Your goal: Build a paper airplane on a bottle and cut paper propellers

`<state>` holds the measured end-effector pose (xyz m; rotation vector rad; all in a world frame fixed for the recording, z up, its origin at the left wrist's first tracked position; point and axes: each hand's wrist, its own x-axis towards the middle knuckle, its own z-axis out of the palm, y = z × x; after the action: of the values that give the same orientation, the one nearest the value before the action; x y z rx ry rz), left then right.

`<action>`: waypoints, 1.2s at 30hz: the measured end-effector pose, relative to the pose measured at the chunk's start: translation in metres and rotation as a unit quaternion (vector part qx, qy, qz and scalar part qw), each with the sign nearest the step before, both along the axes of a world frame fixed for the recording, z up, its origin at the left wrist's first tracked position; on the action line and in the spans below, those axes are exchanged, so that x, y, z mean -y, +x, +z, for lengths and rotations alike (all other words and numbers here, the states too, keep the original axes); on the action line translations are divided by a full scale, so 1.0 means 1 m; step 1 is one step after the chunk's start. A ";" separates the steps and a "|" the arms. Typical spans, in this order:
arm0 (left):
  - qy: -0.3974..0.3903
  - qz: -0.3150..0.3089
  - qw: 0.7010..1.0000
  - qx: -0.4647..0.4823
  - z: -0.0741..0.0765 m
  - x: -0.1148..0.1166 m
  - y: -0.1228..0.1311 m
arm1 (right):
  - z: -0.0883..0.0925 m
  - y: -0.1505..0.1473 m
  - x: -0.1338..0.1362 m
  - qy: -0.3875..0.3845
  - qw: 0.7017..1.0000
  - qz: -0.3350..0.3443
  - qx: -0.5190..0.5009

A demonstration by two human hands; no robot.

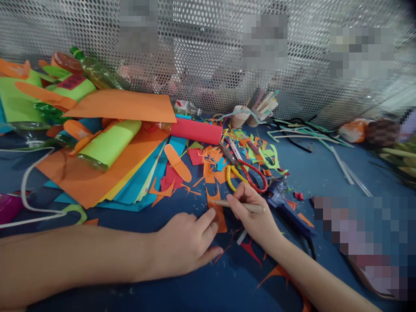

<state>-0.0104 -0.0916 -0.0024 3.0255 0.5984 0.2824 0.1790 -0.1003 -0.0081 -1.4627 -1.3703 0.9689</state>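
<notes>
My right hand [256, 221] pinches a pale pencil [221, 203], its tip down on a small orange piece of paper [221, 222] that has a curved notch cut from its top. Fingers of my left hand [185, 242] rest flat at that paper's left edge, stretched out and gripping nothing. Just beyond my right hand lie scissors with red and yellow handles [258, 175]. A blue glue gun [289, 208] lies to the right of that hand. An orange paper strip with rounded ends [177, 163] is farther off to the left.
Stacked coloured sheets [136, 197] spread left, under bottles wrapped in paper; a red paper roll [198, 130] lies behind. Cut scraps [212, 151] litter the blue table [302, 156]. Cups with sticks [240, 117] stand by the perforated metal screen [208, 52]. A white cable [26, 186] curls at left.
</notes>
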 end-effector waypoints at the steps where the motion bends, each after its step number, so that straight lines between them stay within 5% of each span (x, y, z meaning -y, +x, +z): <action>1: 0.001 -0.004 1.000 0.000 0.000 0.000 0.000 | 0.001 0.000 0.000 -0.002 1.000 -0.001 0.000; 17: 0.012 -0.008 1.000 0.000 0.002 0.000 0.001 | 0.000 -0.002 0.002 -0.008 1.000 0.010 0.022; 36: 0.011 -0.011 1.000 -0.002 0.002 -0.001 0.000 | 0.004 0.000 0.003 0.033 0.995 -0.083 0.050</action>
<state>-0.0106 -0.0903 -0.0001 3.0519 0.5655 0.2833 0.1793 -0.1038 -0.0037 -1.5653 -1.3164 0.7468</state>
